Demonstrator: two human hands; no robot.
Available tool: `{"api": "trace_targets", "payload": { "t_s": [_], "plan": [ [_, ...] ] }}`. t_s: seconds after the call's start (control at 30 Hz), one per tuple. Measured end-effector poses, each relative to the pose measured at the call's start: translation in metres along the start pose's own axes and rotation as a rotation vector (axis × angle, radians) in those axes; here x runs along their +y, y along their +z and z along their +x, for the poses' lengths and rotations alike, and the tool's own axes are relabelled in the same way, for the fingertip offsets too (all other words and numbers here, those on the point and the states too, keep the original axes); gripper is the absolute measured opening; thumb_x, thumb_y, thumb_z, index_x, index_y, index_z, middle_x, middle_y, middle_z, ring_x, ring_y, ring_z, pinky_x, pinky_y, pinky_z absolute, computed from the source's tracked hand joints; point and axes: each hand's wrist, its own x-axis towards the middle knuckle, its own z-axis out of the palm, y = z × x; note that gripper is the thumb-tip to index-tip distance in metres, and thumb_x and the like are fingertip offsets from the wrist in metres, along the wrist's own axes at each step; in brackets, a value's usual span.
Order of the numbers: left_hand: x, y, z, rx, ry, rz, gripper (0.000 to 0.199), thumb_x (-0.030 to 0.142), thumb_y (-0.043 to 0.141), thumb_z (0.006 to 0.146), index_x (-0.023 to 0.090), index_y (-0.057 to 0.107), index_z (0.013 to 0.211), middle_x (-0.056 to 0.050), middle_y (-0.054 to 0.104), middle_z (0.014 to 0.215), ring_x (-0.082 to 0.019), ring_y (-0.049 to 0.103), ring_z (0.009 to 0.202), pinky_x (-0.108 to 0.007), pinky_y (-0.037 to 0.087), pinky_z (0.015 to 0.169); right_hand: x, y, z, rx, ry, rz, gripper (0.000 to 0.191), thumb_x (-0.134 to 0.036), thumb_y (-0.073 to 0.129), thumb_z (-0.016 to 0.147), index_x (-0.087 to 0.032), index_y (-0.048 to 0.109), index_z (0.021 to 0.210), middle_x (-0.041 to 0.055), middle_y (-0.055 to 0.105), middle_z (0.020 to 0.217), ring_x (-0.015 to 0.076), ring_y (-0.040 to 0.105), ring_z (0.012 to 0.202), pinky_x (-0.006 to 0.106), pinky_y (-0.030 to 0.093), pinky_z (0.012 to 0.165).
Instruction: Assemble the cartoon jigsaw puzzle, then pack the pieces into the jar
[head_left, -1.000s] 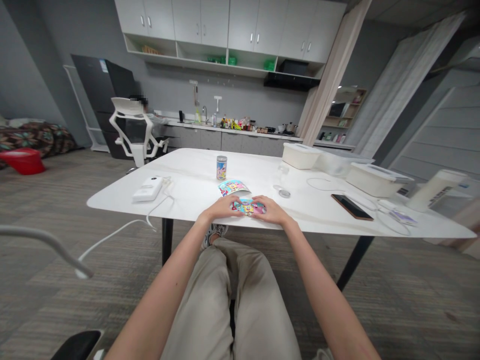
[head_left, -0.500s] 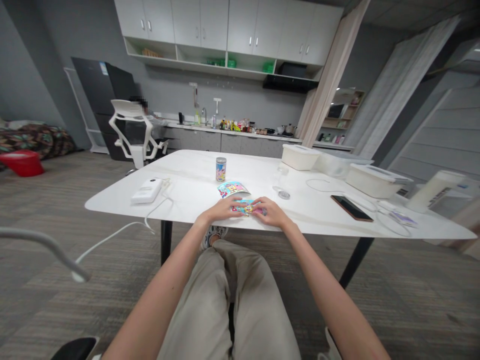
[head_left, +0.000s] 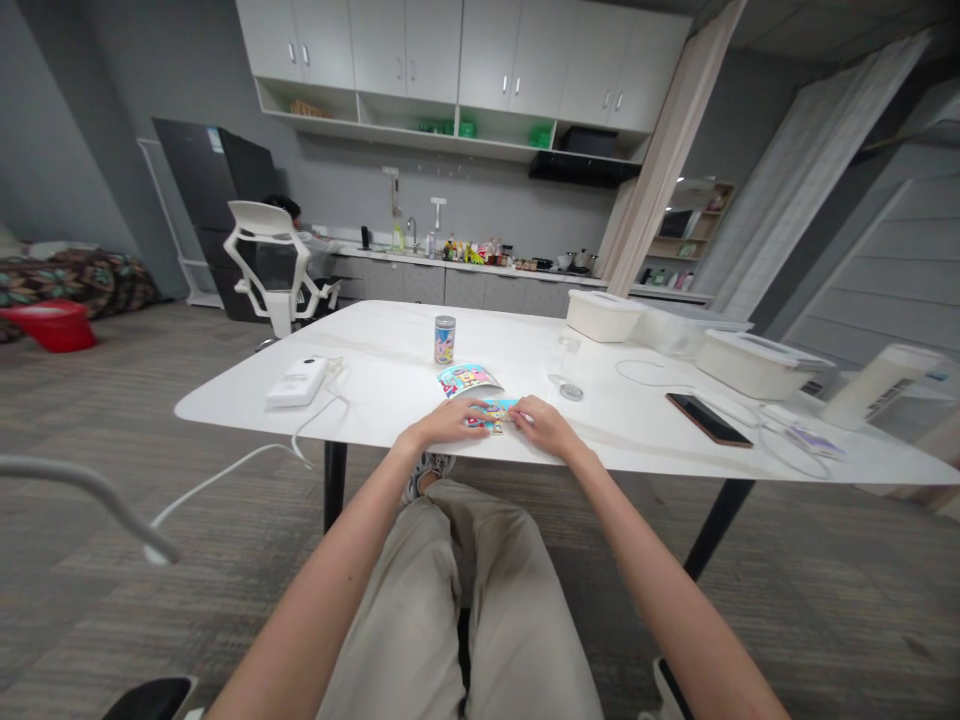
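A small colourful cartoon picture [head_left: 495,408] lies near the front edge of the white table [head_left: 390,345]. My left hand [head_left: 452,421] rests on its left part with the fingers spread. At its right side is my right hand [head_left: 541,424], fingers pressed together; anything between them is too small to make out. Just behind the hands lies a curled cartoon sheet [head_left: 466,378]. Beyond it stands a printed can [head_left: 444,340] with a grey lid.
A clear round piece [head_left: 571,392] and a phone [head_left: 707,419] lie to the right. Boxes [head_left: 604,314] and a white bottle [head_left: 877,386] line the right side. A white power strip [head_left: 298,382] with cables is left. A person sits behind a chair [head_left: 274,265].
My right hand's fingers have drawn together, and more of the picture's right part is now covered. My left hand has barely moved. The view has shifted slightly.
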Motion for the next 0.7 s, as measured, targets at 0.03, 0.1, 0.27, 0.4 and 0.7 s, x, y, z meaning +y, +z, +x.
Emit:
{"api": "trace_targets", "payload": {
  "t_s": [0.03,0.1,0.27,0.4,0.7],
  "plan": [
    [-0.0002,0.0002,0.0001,-0.002,-0.001,0.001,0.039,0.045,0.057,0.087,0.032,0.063,0.124,-0.003,0.052,0.142,-0.024,0.048,0.129,-0.040,0.032,0.111,-0.0007,-0.0004,0.0001,0.002,0.015,0.003,0.027,-0.029,0.042,0.097,-0.020,0.064,0.084,0.0079,0.065,0.081,0.0208,0.059,0.081,0.034,0.048,0.076],
    [-0.0010,0.0007,0.0005,-0.005,0.000,-0.002,0.039,0.045,0.057,0.087,0.032,0.064,0.123,-0.003,0.052,0.142,-0.023,0.048,0.129,-0.040,0.031,0.112,-0.0022,-0.0009,0.0002,0.005,0.048,0.008,0.028,-0.028,0.041,0.098,-0.020,0.062,0.082,0.0066,0.063,0.077,0.0196,0.058,0.077,0.033,0.048,0.074],
    [-0.0021,0.0009,0.0013,0.015,0.009,-0.043,0.037,0.044,0.059,0.086,0.032,0.066,0.120,-0.004,0.054,0.140,-0.024,0.049,0.128,-0.039,0.032,0.110,-0.0043,-0.0005,0.0000,0.016,0.057,0.019,0.017,-0.024,0.048,0.093,-0.020,0.063,0.086,0.0058,0.066,0.081,0.0175,0.060,0.075,0.030,0.048,0.071],
    [-0.0023,0.0005,0.0023,0.015,0.009,-0.036,0.035,0.042,0.062,0.085,0.030,0.067,0.117,-0.004,0.055,0.139,-0.024,0.051,0.126,-0.039,0.034,0.110,-0.0064,-0.0023,-0.0003,0.018,0.022,0.051,0.013,-0.016,0.052,0.085,-0.020,0.065,0.088,0.0061,0.067,0.085,0.0183,0.062,0.078,0.030,0.049,0.073],
    [-0.0084,0.0040,0.0007,0.076,-0.038,-0.149,0.048,0.046,0.064,0.080,0.023,0.063,0.123,-0.007,0.048,0.145,-0.024,0.046,0.132,-0.035,0.031,0.113,-0.0095,-0.0063,-0.0021,-0.034,-0.013,0.095,0.008,-0.018,0.061,0.081,-0.020,0.068,0.079,0.0068,0.065,0.087,0.0201,0.061,0.084,0.034,0.050,0.079]
  ]
}}
